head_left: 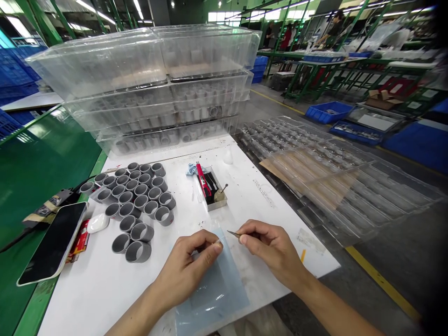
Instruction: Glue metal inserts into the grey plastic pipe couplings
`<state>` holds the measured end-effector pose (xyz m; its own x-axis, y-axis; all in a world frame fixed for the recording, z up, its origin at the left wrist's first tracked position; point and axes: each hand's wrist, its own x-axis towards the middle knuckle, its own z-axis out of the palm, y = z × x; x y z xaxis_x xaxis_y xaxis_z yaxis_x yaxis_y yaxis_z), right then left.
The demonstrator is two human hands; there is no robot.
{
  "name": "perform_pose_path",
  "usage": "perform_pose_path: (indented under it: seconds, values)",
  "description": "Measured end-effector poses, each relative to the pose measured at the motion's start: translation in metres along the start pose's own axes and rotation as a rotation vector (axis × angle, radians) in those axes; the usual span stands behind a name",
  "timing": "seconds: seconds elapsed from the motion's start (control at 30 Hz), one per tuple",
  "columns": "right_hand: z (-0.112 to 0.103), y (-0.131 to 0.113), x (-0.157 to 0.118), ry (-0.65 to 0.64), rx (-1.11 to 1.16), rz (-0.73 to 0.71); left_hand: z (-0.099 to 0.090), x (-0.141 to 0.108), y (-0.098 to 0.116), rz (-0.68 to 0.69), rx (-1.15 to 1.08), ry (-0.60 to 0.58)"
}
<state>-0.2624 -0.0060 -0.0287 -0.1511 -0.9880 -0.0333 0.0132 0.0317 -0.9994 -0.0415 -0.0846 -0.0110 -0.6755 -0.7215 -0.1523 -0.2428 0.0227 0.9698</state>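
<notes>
My left hand is pinched closed above a light-blue sheet at the front of the white table. A small, clear, thin piece shows at its fingertips, too small to name. Facing it from the right, my right hand grips tweezers, whose dark pointed tip aims left toward the left fingertips with a gap between. Left of my hands stand several short grey tubes in a cluster. Behind the hands lies a small tray with a red-and-black tool and a small round pot.
Stacked clear plastic trays fill the table's back edge. A phone and a white earbud case lie at the left. More clear trays rest beyond the right edge, near a blue bin. People are in the far background.
</notes>
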Motion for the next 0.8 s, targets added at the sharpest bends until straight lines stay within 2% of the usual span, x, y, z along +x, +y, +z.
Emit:
perform_pose_path:
  seconds: [0.13,0.27,0.33,0.43,0.6,0.8]
  values:
    - [-0.008,0.003,0.001,0.041,0.055,0.024,-0.003,-0.001,-0.001,-0.001,0.01,-0.002]
    - [-0.031,-0.001,0.007,0.293,0.251,0.0,-0.011,0.001,-0.003,0.029,0.01,0.037]
    - [-0.038,-0.003,0.006,0.35,0.254,-0.022,-0.013,0.001,-0.003,0.06,0.003,0.055]
    - [-0.032,-0.004,-0.002,0.287,0.118,-0.053,-0.013,-0.001,-0.004,0.126,-0.004,0.069]
    - [-0.008,-0.009,-0.013,0.137,-0.124,-0.274,-0.008,-0.002,-0.007,0.225,-0.012,0.067]
    - [-0.008,-0.015,-0.016,0.092,-0.234,-0.357,-0.01,0.0,-0.011,0.327,-0.006,0.07]
